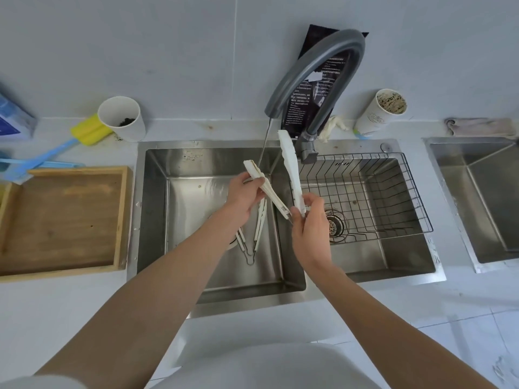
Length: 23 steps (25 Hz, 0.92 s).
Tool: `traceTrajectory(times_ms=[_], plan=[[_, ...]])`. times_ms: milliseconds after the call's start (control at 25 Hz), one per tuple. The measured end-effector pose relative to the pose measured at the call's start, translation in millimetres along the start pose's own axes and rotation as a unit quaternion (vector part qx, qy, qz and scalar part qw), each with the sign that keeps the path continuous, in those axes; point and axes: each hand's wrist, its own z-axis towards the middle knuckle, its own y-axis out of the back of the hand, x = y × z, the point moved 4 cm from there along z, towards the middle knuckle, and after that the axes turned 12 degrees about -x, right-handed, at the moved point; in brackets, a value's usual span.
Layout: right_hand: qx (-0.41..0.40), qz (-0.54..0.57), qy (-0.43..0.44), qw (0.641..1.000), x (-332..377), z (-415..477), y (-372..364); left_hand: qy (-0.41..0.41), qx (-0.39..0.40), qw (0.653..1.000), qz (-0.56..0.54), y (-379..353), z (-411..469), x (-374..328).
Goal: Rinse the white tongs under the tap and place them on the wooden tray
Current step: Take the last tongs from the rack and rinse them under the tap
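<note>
1. Right now both hands are over the steel sink [157, 220], working a pair of white tongs [292, 175] spread wide in a V.
2. Left hand [244, 197] has its fingers wrapped round one arm of the tongs, near its tip end, up under the water.
3. Right hand [307, 220] pinches the other arm low down, close to the hinge, thumb and fingertips closed on it; that arm stands nearly upright.
4. Water's running: a thin stream falls from the grey tap [317, 80] and lands right by the left-hand arm of the tongs.
5. Down in the basin, a second pair of tongs [259, 228] lies flat below the hands.
6. Wire rack [393, 192] sits across the right half of the sink.
7. Wooden tray [61, 220] waits on the counter just left of the sink, well apart from the held tongs.
</note>
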Motion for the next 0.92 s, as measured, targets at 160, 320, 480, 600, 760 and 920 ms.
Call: traceTrajectory(times_ms=[160,320,480,600,760,920], plan=[[0.007,-0.023,0.003,1.000,-1.4,1.9,-4.5,-0.004,0.018,1.000,0.008,-8.3,11.3,-6.4],[0.018,-0.027,0.000,0.999,-4.9,2.4,-6.2,-0.005,0.029,0.999,0.014,-16.7,16.2,-11.1],[0.022,-0.034,-0.005,0.999,-3.3,4.6,-6.1,-0.027,0.015,0.999,0.038,-25.9,21.4,-18.2],[0.021,-0.035,0.003,0.999,1.4,4.8,-7.3,-0.050,-0.012,0.997,0.064,-32.3,28.6,-26.1],[0.026,-0.027,0.005,0.999,6.6,6.8,-6.5,-0.075,-0.068,0.990,0.097,-34.4,39.9,-38.3],[0.025,-0.006,-0.003,1.000,15.2,9.3,-9.7,-0.072,-0.091,0.991,0.071,-36.9,40.9,-40.8]])
